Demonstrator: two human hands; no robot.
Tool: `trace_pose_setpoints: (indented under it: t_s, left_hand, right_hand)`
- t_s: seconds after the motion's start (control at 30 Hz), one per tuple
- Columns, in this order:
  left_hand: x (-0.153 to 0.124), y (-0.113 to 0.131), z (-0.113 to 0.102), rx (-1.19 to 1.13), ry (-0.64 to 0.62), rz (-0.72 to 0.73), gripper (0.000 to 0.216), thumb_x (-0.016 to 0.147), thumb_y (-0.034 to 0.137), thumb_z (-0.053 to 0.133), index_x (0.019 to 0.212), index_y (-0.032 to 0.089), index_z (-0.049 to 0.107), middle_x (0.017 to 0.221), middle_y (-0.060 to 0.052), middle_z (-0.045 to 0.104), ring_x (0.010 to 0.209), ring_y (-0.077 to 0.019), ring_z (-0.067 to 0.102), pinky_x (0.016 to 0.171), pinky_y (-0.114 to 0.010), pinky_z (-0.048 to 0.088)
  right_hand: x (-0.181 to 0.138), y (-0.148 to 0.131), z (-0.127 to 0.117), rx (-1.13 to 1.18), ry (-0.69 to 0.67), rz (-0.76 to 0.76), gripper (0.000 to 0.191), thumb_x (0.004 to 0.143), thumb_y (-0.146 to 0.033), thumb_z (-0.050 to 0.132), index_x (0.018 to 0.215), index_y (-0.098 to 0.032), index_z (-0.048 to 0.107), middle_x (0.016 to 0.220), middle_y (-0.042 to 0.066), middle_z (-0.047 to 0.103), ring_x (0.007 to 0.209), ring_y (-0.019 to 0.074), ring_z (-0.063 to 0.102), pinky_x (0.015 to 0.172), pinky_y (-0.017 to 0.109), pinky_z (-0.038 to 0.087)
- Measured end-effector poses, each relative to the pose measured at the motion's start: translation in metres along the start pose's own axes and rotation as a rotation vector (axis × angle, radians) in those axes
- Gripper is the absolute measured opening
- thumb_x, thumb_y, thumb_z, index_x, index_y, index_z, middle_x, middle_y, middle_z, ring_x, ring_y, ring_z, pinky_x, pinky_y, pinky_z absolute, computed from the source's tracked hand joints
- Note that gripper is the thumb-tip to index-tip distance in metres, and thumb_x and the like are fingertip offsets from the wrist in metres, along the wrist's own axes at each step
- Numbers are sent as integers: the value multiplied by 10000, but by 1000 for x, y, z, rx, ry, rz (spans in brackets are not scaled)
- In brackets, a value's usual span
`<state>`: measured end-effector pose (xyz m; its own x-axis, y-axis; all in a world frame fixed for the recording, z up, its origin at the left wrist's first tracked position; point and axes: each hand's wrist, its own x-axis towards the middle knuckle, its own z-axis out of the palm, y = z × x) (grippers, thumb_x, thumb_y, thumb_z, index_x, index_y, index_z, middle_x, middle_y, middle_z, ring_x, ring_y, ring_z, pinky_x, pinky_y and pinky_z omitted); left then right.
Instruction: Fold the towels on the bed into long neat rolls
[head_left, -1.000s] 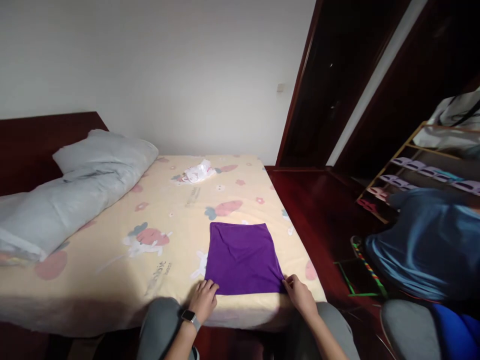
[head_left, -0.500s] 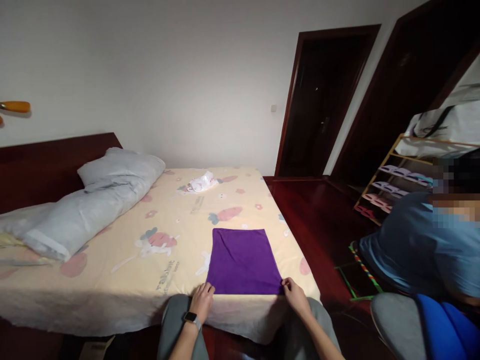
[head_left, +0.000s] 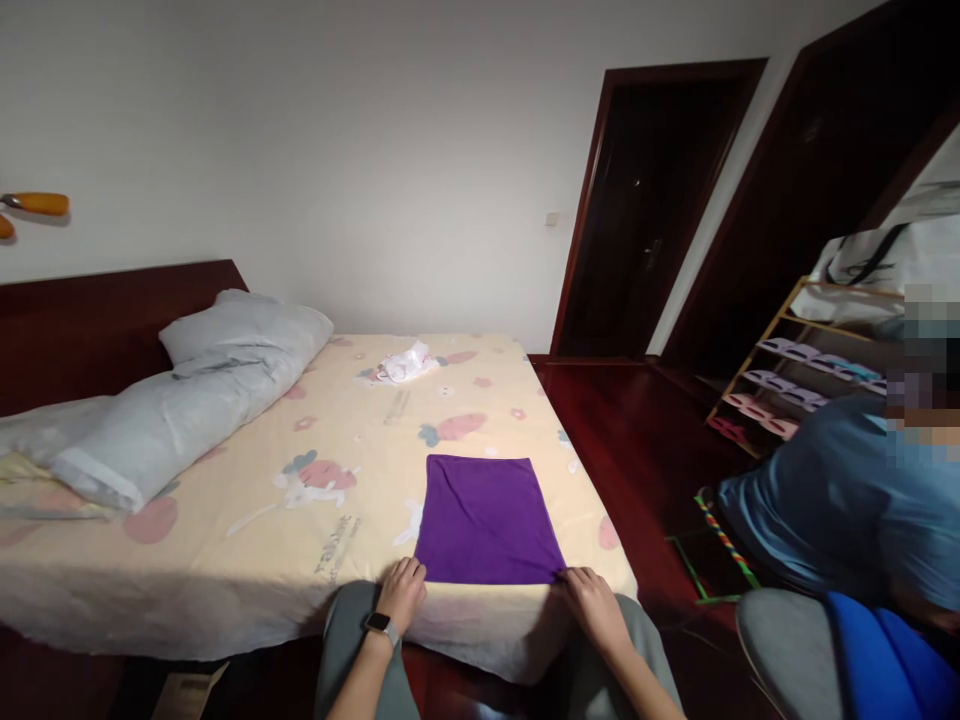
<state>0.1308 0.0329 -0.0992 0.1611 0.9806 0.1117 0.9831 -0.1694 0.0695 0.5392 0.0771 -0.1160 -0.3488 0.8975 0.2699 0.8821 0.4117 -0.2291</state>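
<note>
A purple cloth (head_left: 487, 520) lies spread out on the bed's edge, nearly square, with a few light creases. My left hand (head_left: 403, 590), with a watch (head_left: 381, 625) on its wrist, is closed at the cloth's near left corner, fingers curled over it. At the near right corner, my right hand (head_left: 590, 600) pinches the fabric between thumb and fingers. The cloth's near side runs between both hands along the mattress edge.
The bed (head_left: 262, 560) has a yellow patterned sheet. A crumpled white plastic bag (head_left: 407, 362) lies farther back, and a grey quilt (head_left: 202, 400) at left. On the right are a seated person (head_left: 817, 490), a shoe rack (head_left: 780, 385) and a grey-and-blue seat (head_left: 795, 650).
My right hand has shifted slightly left and down at its corner, pulling the near edge a little. My left hand stays at its corner. The view has tilted slightly.
</note>
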Motion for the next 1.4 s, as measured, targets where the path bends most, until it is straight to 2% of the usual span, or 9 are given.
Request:
trace_pose_setpoints:
  t_s: [0.13,0.23,0.43,0.6,0.7,0.87,1.1,1.23,1.4]
  left_hand:
    - [-7,-5,-3,-20,-3,89,291,828,27,502,994,216,648,1102,-53,671,1084,-227,588,989,-372,457]
    - [-8,-6,-5,-105,-69,129,404,761,-15,492,1058,208,649,1251,-65,651,1194,-223,568,1059,-368,442]
    - [-4,-12,-5,-296,-86,17,565,733,-11,449,1195,245,652,1256,-33,683,1177,-187,615,1067,-325,466]
    - [0,-23,7,-660,28,-160,276,861,192,497,1010,226,726,1133,-55,756,1086,-203,686,1010,-331,510]
    - [5,-28,16,-739,83,-233,276,900,341,496,1017,212,710,991,-57,778,929,-210,717,878,-326,550]
    - [18,-31,28,-700,122,-315,337,924,452,461,1032,212,672,922,-53,765,860,-201,718,797,-300,545]
    - [30,-22,42,-552,179,-469,279,927,403,490,986,211,684,916,-71,764,886,-213,717,804,-311,522]
    - [31,-19,39,-472,212,-489,298,969,393,455,1048,235,695,974,-59,767,944,-213,696,861,-325,501]
    - [26,-15,27,-346,221,-474,316,985,389,455,1098,237,708,1022,-80,767,1036,-262,650,936,-392,451]
  right_hand:
    - [-7,10,-3,26,-23,-121,382,873,-111,452,1147,-215,696,1198,107,720,1141,278,642,973,415,515]
    - [-8,9,-5,61,-122,-108,444,828,-82,446,1184,-198,686,1205,117,717,1134,259,652,1008,394,509]
    - [-3,7,-7,197,-175,-54,506,795,-110,463,1237,-221,683,1278,91,690,1200,258,616,1047,400,479]
    - [2,18,0,452,-148,173,405,934,-376,416,1164,-195,697,1200,115,723,1144,265,654,1030,395,481]
    - [13,24,8,588,-148,321,439,929,-527,411,1066,-218,691,1063,95,758,1027,265,698,913,363,524]
    - [26,29,22,607,-112,427,479,911,-609,405,1042,-227,662,1052,87,763,1005,267,713,883,356,525]
    - [26,33,30,543,-95,443,490,928,-581,370,1075,-230,677,1124,88,760,1068,266,704,914,345,520]
    - [29,34,30,431,-87,449,541,967,-530,292,1155,-193,672,1170,125,742,1081,277,697,918,368,519]
    - [30,23,24,251,-66,417,549,1000,-471,263,1223,-153,651,1017,185,737,962,321,699,896,445,490]
